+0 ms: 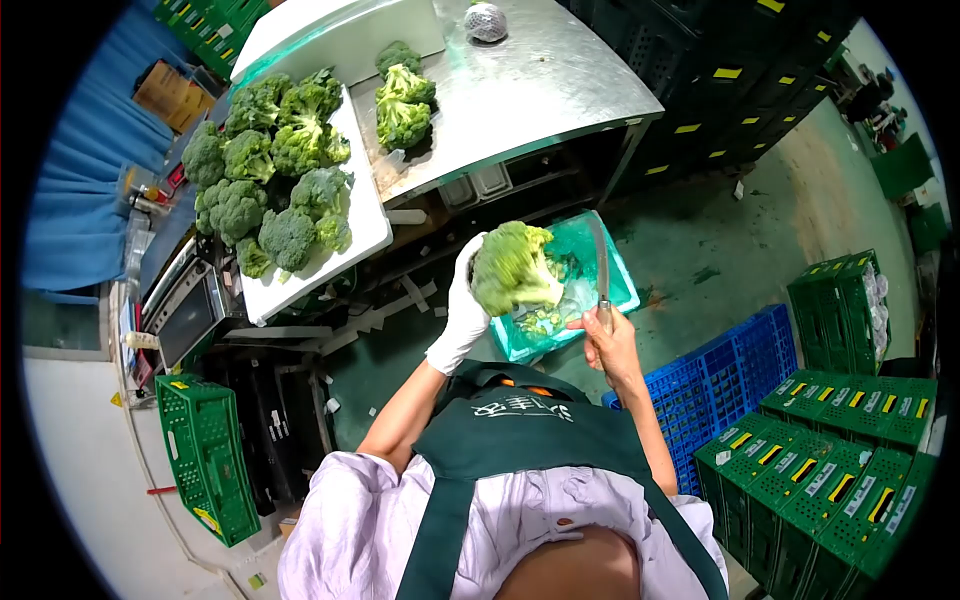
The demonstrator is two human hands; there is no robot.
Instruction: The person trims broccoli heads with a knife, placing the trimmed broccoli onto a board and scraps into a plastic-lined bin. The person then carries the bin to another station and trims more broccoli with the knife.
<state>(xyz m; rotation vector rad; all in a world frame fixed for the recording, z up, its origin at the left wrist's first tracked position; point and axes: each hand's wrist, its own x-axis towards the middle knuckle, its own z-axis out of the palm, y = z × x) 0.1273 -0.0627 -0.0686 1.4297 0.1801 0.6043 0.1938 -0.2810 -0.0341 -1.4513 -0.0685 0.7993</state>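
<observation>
In my left hand [462,310], which wears a white glove, I hold a head of broccoli [512,266], its cut stem side turned to the right. My bare right hand [612,345] grips a knife [602,262] by its handle, the blade pointing up and away from me, a little right of the broccoli and apart from it. Below both hands stands a teal bin [622,285] with green trimmings and some clear plastic inside. Part of the bin is hidden behind the broccoli and my hands.
Several broccoli heads [285,240] sit on a white board [368,215] at the left. More broccoli [403,110] and a wrapped round item [486,21] lie on the steel table [530,90]. Green crates [800,480] and a blue pallet [720,385] stand at the right, another green crate [205,460] lower left.
</observation>
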